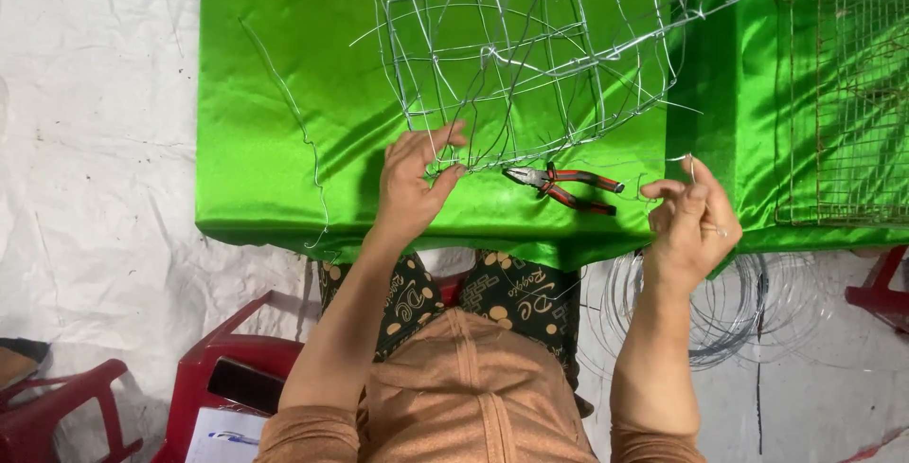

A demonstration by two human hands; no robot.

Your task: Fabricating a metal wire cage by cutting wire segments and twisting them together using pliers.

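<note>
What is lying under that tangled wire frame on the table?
Under the wire frame only shiny green cloth shows through its gaps; red-handled pliers lie beside it, not beneath. The cloth hides the table itself.

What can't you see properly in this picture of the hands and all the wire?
- Head view: the wire frame is cut off by the top edge.
- The rusty mesh cage runs past the right edge.
- The thin wire pinched by the right hand is too fine to follow to its end.
- The left hand covers the joint it pinches on the frame.
- The wire coil on the floor is partly hidden by the green table.
</note>
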